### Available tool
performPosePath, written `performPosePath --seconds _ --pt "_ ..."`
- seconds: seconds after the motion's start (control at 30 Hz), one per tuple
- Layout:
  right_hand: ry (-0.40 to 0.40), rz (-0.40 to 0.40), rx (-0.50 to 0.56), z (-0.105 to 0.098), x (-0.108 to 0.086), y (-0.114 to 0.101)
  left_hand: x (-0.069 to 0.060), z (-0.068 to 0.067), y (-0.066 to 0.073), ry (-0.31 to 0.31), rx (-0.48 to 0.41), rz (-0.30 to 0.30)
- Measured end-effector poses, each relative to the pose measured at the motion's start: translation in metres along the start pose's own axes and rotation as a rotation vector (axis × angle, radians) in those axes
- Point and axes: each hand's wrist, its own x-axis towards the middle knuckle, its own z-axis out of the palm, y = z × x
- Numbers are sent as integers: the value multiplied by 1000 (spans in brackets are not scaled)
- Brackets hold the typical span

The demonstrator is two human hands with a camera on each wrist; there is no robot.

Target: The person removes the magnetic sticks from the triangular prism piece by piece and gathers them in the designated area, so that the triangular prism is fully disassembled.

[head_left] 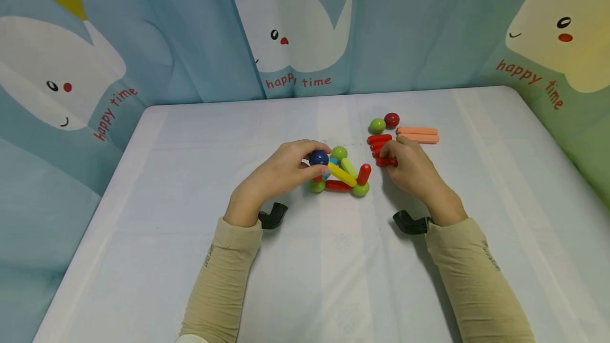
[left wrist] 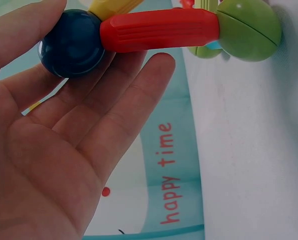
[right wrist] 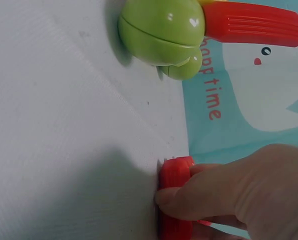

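Note:
My left hand (head_left: 283,172) holds a dark blue ball (head_left: 319,158) between thumb and fingers. This ball sits at the top of an upright red rod (left wrist: 159,31), with a green ball (left wrist: 250,30) at the rod's lower end. A yellow rod (head_left: 342,174) slopes from the blue ball down to the front right green ball (head_left: 360,189), where another red rod (head_left: 364,174) stands up. A red rod (head_left: 338,186) joins the front balls. To the right, my right hand (head_left: 413,169) pinches a loose red rod (right wrist: 175,175) lying on the table.
More loose red rods (head_left: 379,138) lie beside the right fingers. Behind them are a loose green ball (head_left: 378,125), a dark red ball (head_left: 392,119) and two orange rods (head_left: 417,131). A printed curtain (head_left: 190,41) hangs behind the white-covered table (head_left: 305,279).

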Motion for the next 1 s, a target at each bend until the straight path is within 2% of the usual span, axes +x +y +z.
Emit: performPosePath --seconds 0.33,0.73,1.0 --pt "86 -54 20 3 2 0 -1 0 0 1 1 -3" --pt "65 -43 59 -9 -1 -12 0 0 2 -9 -8 0" --pt "51 -72 168 -26 -5 -34 0 0 2 -8 -7 -8"
